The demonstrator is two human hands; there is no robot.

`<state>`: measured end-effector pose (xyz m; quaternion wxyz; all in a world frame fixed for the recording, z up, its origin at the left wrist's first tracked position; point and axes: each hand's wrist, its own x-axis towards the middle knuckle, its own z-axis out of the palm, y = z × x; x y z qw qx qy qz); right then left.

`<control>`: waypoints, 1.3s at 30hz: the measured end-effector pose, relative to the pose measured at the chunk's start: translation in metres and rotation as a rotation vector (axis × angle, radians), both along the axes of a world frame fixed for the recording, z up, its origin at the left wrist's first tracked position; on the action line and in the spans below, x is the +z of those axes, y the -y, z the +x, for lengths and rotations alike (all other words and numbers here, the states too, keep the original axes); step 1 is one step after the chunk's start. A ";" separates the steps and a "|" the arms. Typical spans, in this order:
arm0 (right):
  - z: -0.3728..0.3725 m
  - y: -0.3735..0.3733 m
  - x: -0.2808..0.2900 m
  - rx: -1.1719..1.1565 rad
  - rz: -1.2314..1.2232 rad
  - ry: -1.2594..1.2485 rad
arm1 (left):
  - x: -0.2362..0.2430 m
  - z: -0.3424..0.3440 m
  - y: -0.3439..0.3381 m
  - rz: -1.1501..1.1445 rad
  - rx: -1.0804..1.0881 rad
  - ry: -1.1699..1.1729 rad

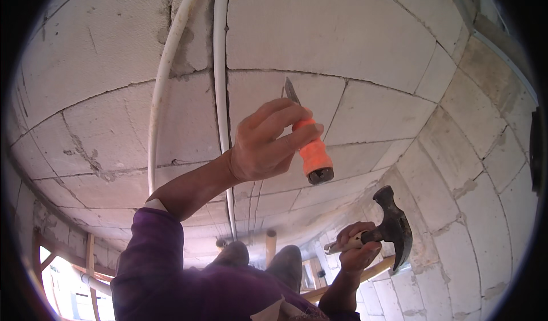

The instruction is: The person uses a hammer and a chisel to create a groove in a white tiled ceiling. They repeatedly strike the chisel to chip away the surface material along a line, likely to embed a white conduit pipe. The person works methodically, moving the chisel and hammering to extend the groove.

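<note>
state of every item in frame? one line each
Left hand: closed around orange-handled chisel.
Orange-handled chisel: held, metal tip against the grey block wall.
Right hand: closed on black claw hammer.
Black claw hammer: held low, apart from chisel.
Two white pipes: running along the wall.
Grey block wall: chipped, cracked joints.

A chisel (308,144) with an orange grip, a dark butt end and a grey metal blade was held tilted, its tip set against a joint in the grey block wall. A claw hammer (391,227) with a dark head and pale handle was held lower down to the right, well apart from the chisel, claw pointing downward.
</note>
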<state>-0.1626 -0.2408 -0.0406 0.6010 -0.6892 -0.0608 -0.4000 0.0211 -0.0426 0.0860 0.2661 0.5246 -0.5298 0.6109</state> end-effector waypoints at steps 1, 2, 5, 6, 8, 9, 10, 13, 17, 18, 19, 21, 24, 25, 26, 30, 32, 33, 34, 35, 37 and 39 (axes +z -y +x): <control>0.000 0.000 0.001 0.002 -0.001 -0.009 | 0.001 0.000 0.000 -0.005 -0.003 0.006; -0.001 -0.001 0.001 0.004 -0.002 -0.019 | 0.001 0.001 0.001 -0.009 -0.005 0.012; -0.001 -0.003 0.006 0.019 -0.010 -0.023 | 0.004 0.002 0.000 -0.007 0.004 0.019; -0.001 -0.004 0.008 0.008 -0.013 -0.019 | 0.005 0.002 0.000 -0.005 0.010 0.019; 0.000 -0.005 0.010 -0.011 -0.018 -0.013 | 0.008 0.002 -0.001 -0.001 -0.006 0.010; 0.000 -0.003 0.011 -0.025 -0.047 0.012 | 0.008 0.002 -0.001 0.000 -0.013 0.004; 0.002 -0.001 0.013 -0.039 -0.076 0.036 | 0.010 0.003 -0.001 -0.007 -0.001 0.007; 0.002 -0.012 0.032 -0.025 0.003 0.198 | 0.015 0.001 -0.001 0.003 0.042 -0.017; 0.013 -0.030 0.049 0.016 -0.028 0.516 | 0.032 -0.008 0.000 -0.012 0.050 -0.060; 0.018 -0.031 0.052 -0.055 -0.162 0.390 | 0.033 -0.006 -0.003 -0.029 0.058 -0.063; 0.028 -0.031 0.058 -0.123 -0.311 0.289 | 0.041 -0.003 -0.008 -0.051 0.087 -0.010; 0.034 -0.024 0.067 -0.162 -0.423 0.071 | 0.046 0.002 -0.014 0.029 0.125 -0.055; 0.031 -0.023 0.087 0.039 -0.007 0.327 | 0.060 0.004 -0.016 0.071 -0.027 -0.089; 0.030 -0.024 0.095 0.166 0.000 0.482 | 0.067 0.003 -0.017 0.113 -0.083 -0.144; 0.025 -0.023 0.099 0.264 0.004 0.622 | 0.070 0.002 -0.010 0.154 -0.173 -0.212; 0.033 -0.012 0.103 -0.010 -0.354 0.147 | 0.087 -0.020 -0.014 0.247 -0.073 -0.281; 0.026 -0.008 0.104 0.022 -0.306 0.162 | 0.085 -0.017 -0.015 0.258 -0.069 -0.306; 0.026 -0.008 0.107 0.139 -0.205 0.292 | 0.083 -0.015 -0.016 0.259 -0.118 -0.316; 0.032 -0.015 0.109 0.241 -0.130 0.461 | 0.085 -0.015 -0.020 0.259 -0.126 -0.309; 0.033 -0.021 0.110 0.333 -0.070 0.610 | 0.083 -0.018 -0.019 0.265 -0.155 -0.316; 0.041 -0.016 0.100 0.064 -0.283 0.213 | 0.082 -0.010 -0.013 0.264 -0.198 -0.310; 0.044 -0.017 0.102 -0.029 -0.327 0.114 | 0.084 -0.006 -0.015 0.265 -0.193 -0.302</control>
